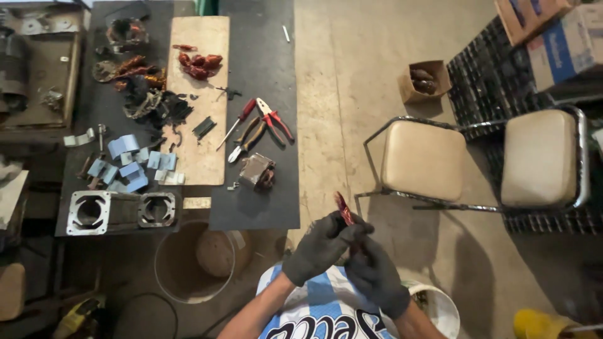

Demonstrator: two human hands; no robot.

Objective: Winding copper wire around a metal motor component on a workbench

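Observation:
Both my hands wear dark work gloves and meet low in the middle of the view, over my lap. My left hand (320, 246) and my right hand (375, 276) pinch a small bundle of reddish copper wire (343, 210) that sticks up from between the fingers. On the black bench top to the left lie red-handled pliers (274, 117), a second pair of pliers (246, 139), a red-handled screwdriver (237, 122) and a small wound metal part (257, 171). More copper coils (198, 65) rest on a wooden board (202, 125).
Blue insulation pieces (129, 164), metal square frames (119, 212) and scrap clutter fill the bench's left. A bucket (191, 263) stands below it. Two cushioned metal chairs (424, 160) (540, 157) stand right, with a small cardboard box (426, 80) behind and a white bucket (440, 307) near my knee.

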